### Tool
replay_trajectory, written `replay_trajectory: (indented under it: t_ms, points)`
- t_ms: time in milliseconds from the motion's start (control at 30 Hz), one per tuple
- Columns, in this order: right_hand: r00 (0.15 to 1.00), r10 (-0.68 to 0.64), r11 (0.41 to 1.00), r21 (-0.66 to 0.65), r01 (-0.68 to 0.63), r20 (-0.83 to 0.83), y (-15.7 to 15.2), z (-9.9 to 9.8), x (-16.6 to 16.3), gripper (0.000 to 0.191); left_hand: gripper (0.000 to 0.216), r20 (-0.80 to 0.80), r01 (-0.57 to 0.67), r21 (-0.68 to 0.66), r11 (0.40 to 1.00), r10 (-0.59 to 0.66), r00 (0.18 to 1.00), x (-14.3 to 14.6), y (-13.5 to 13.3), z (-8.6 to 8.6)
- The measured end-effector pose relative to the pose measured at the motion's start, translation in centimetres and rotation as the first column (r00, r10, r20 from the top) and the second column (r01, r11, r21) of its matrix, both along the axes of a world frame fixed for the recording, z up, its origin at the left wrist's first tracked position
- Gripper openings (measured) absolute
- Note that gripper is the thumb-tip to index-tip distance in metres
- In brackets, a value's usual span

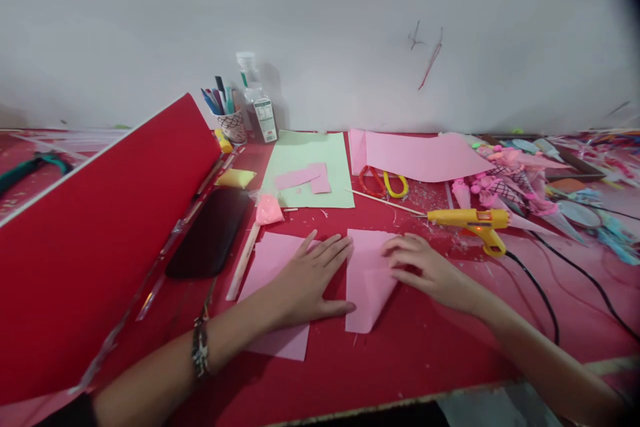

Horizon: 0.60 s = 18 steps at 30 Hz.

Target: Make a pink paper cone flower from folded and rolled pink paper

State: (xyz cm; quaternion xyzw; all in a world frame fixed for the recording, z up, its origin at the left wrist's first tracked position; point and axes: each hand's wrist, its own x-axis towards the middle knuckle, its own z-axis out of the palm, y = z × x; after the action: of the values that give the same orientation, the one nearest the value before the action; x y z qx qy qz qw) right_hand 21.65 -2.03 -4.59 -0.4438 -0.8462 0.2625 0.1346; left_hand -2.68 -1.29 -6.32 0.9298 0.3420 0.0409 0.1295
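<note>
My left hand point(313, 283) lies palm down with its fingers spread, over a pink paper sheet point(290, 345) on the red table. Its thumb and fingertips reach the left edge of a second piece, a folded pink paper point(365, 280). My right hand point(433, 271) has its fingers curled at the right edge of that folded piece, which slants up and bends over on that side. The thumb of my right hand is hidden, and so is part of the edge it grips.
A yellow glue gun point(470, 218), its light glowing, lies at right with a trailing cord. Scissors point(395, 185), a pale green sheet point(337, 153) and pink paper cones point(530, 190) lie behind. At left are a dark phone point(210, 233), a ruler point(243, 263) and a leaning red board point(115, 227).
</note>
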Motion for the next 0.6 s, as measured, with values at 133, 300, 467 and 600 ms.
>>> replay_trajectory:
  t_ms: [133, 300, 467, 600]
  points:
    - [1.0, 0.018, 1.0, 0.0, -0.018, -0.009, 1.2, -0.6, -1.1, 0.018, 0.062, 0.051, -0.029, -0.042, 0.999, 0.032, 0.998, 0.2, 0.2, 0.5]
    - [0.999, -0.013, 0.997, 0.08, 0.009, 0.043, 1.7, -1.7, -1.8, 0.018, 0.063, 0.094, -0.107, 0.015, 0.994, 0.105, 0.99, 1.1, 0.2, 0.0]
    - [0.997, -0.052, 0.989, 0.14, 0.045, 0.049, 1.7, -2.2, -2.2, 0.017, 0.063, 0.104, -0.118, 0.044, 0.992, 0.113, 0.988, 1.6, 0.4, -0.7]
    - [0.995, -0.069, 0.987, 0.153, 0.057, 0.076, 1.7, -2.3, -2.4, 0.016, 0.063, 0.102, -0.12, 0.033, 0.992, 0.117, 0.988, 1.6, 0.5, -0.9]
